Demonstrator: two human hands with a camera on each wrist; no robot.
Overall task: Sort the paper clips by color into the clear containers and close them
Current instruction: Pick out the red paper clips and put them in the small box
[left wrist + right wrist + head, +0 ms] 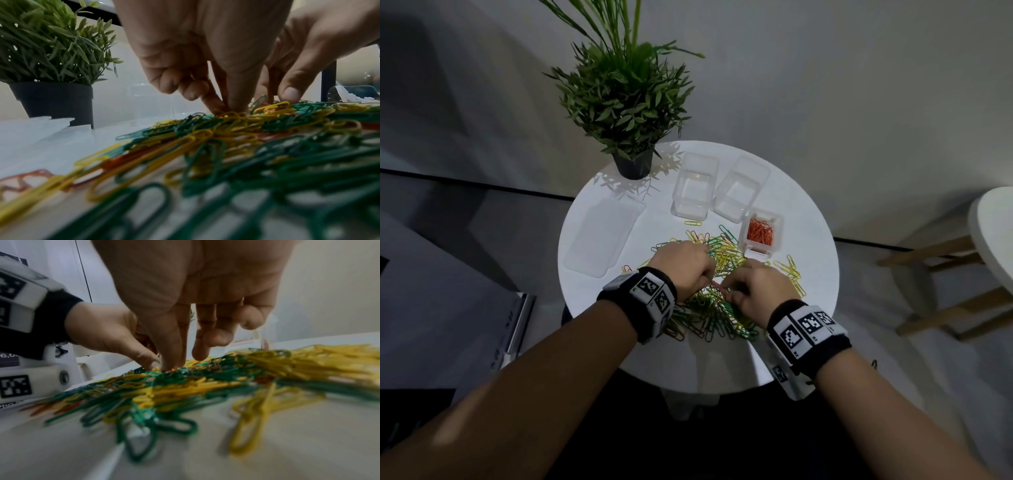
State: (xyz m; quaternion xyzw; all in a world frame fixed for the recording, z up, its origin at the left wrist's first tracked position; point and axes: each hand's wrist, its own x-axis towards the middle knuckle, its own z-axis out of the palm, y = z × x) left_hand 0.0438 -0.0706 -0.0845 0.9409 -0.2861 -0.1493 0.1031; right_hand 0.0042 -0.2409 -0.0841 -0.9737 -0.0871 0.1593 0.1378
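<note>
Nearest, left hand (pixel 686 266) and right hand (pixel 756 287) side by side, fingertips down in the heap of paper clips (pixel 717 274) on the round white table (pixel 815 246); thumb and forefinger of each pinched together at the clips, though cannot tell which clip, if any, is caught. Beyond, small clear container (pixel 761 233) holding orange clips, just right of the heap. Farther back, two empty clear containers (pixel 694 186), a flat clear lid (pixel 602 236) at left, and a potted plant (pixel 627 113).
</note>
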